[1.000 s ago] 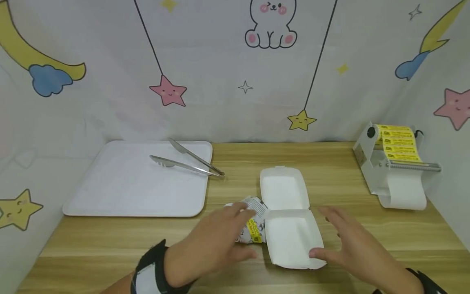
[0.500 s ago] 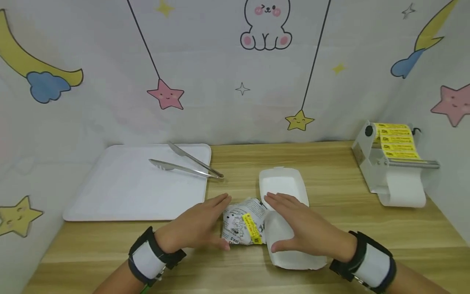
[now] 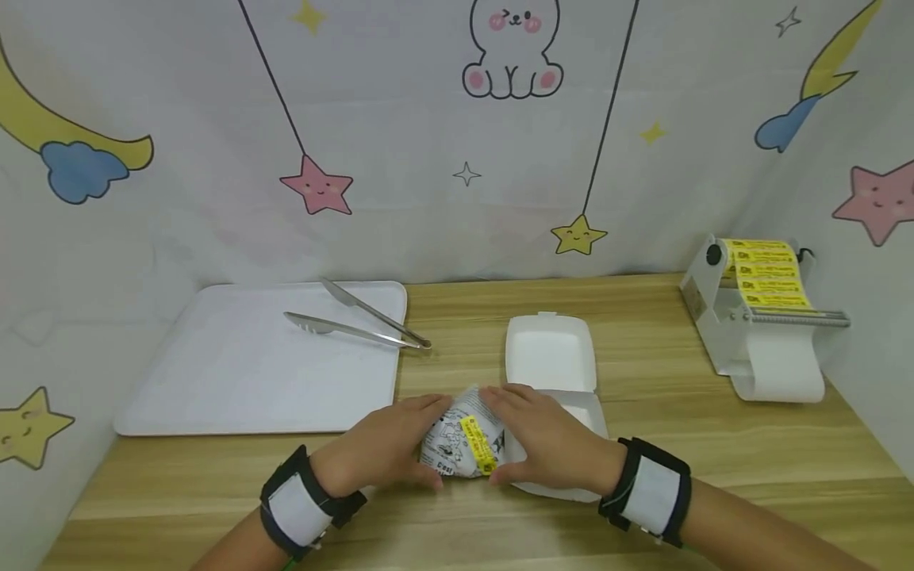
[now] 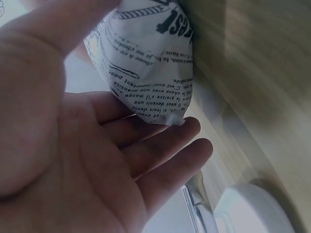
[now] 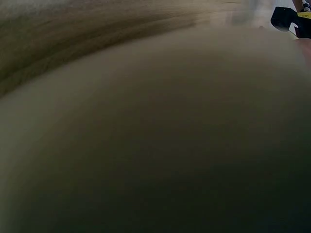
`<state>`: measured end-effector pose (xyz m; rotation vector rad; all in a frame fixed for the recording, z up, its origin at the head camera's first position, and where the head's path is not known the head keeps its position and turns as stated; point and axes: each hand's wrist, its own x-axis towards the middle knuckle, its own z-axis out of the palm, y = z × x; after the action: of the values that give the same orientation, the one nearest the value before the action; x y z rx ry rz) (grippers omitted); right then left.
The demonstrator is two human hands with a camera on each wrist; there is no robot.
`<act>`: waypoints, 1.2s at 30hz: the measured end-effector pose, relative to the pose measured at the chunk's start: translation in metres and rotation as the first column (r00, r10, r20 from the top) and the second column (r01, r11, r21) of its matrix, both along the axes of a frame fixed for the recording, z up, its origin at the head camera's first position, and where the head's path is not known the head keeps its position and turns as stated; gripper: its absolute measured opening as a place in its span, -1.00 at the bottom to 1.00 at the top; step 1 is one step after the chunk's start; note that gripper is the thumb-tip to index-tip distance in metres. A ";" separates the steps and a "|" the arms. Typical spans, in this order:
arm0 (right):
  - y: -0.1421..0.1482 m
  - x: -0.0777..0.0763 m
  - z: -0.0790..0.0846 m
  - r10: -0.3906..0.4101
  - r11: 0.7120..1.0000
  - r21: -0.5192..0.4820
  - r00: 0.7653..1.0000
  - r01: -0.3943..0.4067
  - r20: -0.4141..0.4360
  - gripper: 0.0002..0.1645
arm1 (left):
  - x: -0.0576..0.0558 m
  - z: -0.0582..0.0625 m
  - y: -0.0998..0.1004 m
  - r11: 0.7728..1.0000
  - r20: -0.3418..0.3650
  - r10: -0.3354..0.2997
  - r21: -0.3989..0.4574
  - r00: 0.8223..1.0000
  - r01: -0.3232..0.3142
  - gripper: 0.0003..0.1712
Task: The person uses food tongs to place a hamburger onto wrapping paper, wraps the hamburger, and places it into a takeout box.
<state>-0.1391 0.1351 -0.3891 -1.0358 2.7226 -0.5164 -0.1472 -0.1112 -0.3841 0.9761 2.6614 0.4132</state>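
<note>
A paper-wrapped bundle point(image 3: 457, 444) with black print and a yellow label sits on the wooden table between both hands. My left hand point(image 3: 385, 444) touches its left side, fingers extended and thumb toward the front. In the left wrist view the palm and fairly straight fingers of the left hand point(image 4: 92, 155) lie along the printed wrapper point(image 4: 150, 73). At the bundle's right side rests my right hand point(image 3: 546, 440), reaching across an opened white clamshell box point(image 3: 550, 353) and hiding part of its lower half. The right wrist view is mostly a blurred, dark surface.
A white tray point(image 3: 250, 365) stands at the left, with metal tongs point(image 3: 357, 325) lying across its right edge. At the back right is a label dispenser point(image 3: 767, 325) with a roll of yellow labels. A printed cloth point(image 3: 400, 111) hangs behind the table.
My right hand has come left over the box to the bundle's right side. The left hand has gone from above the bundle to its left side. The box has shifted slightly backward.
</note>
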 end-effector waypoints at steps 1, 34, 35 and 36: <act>-0.001 0.001 -0.001 -0.010 1.000 0.000 1.000 0.010 -0.006 0.17 | 0.000 0.000 0.000 1.000 -0.004 0.001 0.003 1.000 -0.001 0.15; 0.019 0.025 0.043 -0.162 0.981 -0.116 0.985 0.156 -0.050 -0.12 | 0.004 0.035 0.022 0.980 -0.056 -0.050 0.191 0.997 0.060 -0.12; 0.024 0.026 0.045 -0.170 0.980 -0.111 0.984 0.163 -0.056 -0.13 | 0.003 0.035 0.027 0.978 -0.049 -0.064 0.198 0.997 0.073 -0.12; 0.028 0.027 0.047 -0.182 0.979 -0.101 0.981 0.176 -0.062 -0.14 | 0.002 0.036 0.033 0.975 -0.041 -0.079 0.204 0.996 0.086 -0.12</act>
<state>-0.1119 0.1634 -0.3424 -0.8488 2.8970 -0.6566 -0.1455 -0.0785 -0.3481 1.1576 2.6345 0.6700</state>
